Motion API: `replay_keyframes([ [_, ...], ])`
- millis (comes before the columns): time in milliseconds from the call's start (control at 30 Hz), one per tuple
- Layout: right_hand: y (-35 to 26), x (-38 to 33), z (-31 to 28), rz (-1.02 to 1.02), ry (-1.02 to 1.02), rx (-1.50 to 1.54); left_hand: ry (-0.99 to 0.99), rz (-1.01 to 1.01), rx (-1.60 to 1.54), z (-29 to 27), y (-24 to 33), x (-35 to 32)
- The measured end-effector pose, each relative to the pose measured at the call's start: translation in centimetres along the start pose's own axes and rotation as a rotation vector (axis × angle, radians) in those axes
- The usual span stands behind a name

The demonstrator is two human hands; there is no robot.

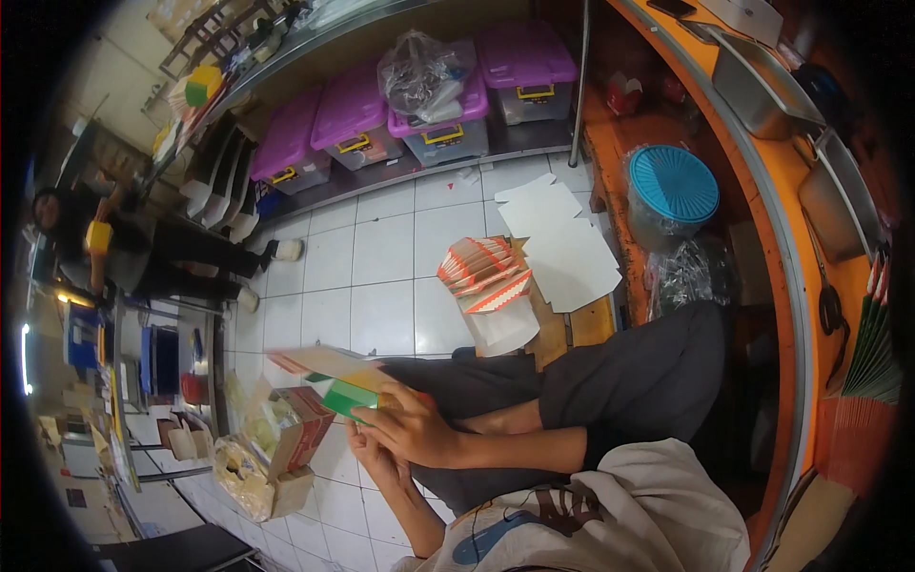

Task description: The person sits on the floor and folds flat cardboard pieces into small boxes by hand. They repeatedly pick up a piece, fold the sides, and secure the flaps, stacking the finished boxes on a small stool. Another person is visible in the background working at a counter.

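Both my hands are on a partly folded green, red and white paper carton, whose pale flap points away to the left. My right hand lies over its near end with the fingers curled on the green panel. Below it, my left hand pinches the carton's lower edge; some of its fingers are hidden. Beyond my legs, a fanned stack of orange-and-white folded cartons rests on a wooden bench. Flat white die-cut cardboard sheets lie beside that stack.
Purple-lidded storage boxes line a low shelf. A blue-lidded tub stands right, below an orange counter with metal pans, scissors and green cartons. An open cardboard box sits left; another person stands beyond.
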State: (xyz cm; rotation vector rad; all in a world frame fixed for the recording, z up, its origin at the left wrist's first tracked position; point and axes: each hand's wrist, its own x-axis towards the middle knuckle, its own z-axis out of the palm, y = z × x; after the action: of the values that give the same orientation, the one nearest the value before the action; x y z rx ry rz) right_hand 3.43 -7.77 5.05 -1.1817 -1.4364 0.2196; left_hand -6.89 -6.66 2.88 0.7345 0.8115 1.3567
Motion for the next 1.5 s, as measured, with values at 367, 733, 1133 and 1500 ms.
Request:
replay_keyframes([
  [367,0.3,0.5,-0.3,0.271,-0.052,0.448,-0.028,0.090,0.179,1.1,-1.3,-0.1],
  [733,2.3,2.3,-3.2,0.065,-0.240,0.311,0.096,0.415,1.084,2.4,0.7,-0.2],
  [1133,0.7,1.1,-1.8,0.382,0.108,0.434,-0.235,0.354,0.688,2.0,-2.2,-0.9],
  [1500,0.3,1.1,-2.2,0.124,0.067,0.251,-0.249,0.550,1.214,-0.5,-3.3,-0.3],
])
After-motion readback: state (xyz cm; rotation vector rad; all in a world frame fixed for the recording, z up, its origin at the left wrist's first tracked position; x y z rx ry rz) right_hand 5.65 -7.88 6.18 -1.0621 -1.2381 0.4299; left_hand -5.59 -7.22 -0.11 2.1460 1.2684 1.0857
